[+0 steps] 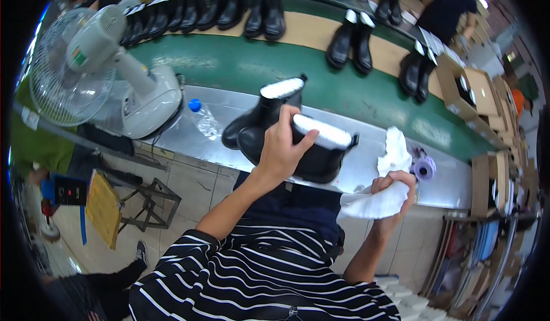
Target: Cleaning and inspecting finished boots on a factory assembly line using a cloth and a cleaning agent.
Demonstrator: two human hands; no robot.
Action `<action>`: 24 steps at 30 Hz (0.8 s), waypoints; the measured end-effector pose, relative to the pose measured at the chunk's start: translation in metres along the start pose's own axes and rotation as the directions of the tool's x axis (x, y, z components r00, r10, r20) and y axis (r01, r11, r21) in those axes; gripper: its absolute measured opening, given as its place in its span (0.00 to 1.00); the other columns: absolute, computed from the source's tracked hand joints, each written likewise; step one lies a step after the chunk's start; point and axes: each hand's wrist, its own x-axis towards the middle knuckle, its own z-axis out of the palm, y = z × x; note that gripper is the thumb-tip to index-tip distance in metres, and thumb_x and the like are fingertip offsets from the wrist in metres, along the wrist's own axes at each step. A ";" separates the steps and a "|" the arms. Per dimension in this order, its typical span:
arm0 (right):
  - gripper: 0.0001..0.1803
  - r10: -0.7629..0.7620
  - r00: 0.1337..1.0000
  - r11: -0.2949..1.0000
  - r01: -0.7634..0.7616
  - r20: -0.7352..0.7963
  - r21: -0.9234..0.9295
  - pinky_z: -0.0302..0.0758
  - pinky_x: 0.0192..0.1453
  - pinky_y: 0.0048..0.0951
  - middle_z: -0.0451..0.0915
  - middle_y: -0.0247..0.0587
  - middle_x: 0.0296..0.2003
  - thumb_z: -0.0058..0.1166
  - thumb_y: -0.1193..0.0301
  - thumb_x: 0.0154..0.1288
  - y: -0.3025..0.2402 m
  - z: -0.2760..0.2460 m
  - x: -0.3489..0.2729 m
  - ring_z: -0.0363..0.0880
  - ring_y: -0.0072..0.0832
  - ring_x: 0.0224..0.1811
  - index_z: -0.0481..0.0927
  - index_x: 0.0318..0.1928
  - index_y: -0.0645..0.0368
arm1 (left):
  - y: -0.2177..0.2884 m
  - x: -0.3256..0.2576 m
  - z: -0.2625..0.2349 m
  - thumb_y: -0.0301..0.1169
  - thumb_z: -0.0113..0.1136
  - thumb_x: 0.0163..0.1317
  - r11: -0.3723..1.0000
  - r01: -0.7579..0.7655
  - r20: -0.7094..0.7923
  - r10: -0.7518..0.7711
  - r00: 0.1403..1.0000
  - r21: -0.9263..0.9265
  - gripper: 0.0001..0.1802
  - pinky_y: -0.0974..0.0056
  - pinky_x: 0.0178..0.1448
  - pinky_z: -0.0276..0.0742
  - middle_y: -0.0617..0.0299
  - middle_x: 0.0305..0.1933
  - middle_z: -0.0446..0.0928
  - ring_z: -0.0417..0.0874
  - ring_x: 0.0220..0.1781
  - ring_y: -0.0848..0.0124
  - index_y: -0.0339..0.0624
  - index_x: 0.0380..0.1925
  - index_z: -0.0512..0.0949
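Observation:
My left hand (285, 149) is closed on the upper of a black ankle boot (321, 163) with white stuffing in its opening. The boot is tilted, toe to the left, over the near edge of the metal table (229, 100). Just behind it stands a second black boot (255, 115), also filled with white. To the right, my right hand (398, 189) grips a crumpled white cloth (375, 203), apart from the boot. Another white cloth or paper (394, 152) lies on the table past that hand, beside a small purple fan (424, 167).
A large grey fan (143, 100) and a clear bottle with a blue cap (205, 120) are at the left. Beyond the table runs a green conveyor (229, 60) with pairs of black boots (349, 43) on cardboard. Open cartons (475, 92) stand at the right; a co-worker (450, 9) is across.

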 end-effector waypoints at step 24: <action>0.30 -0.146 0.922 0.672 -0.174 0.360 0.719 0.44 0.11 0.22 0.55 0.24 0.10 0.55 0.47 0.68 0.017 -0.006 0.017 0.48 0.14 0.07 0.68 0.37 0.67 | -0.022 0.011 0.002 0.25 0.66 0.54 0.914 -0.377 -0.103 0.393 0.914 0.150 0.15 0.55 0.59 0.72 0.50 0.49 0.77 0.78 0.52 0.53 0.36 0.40 0.73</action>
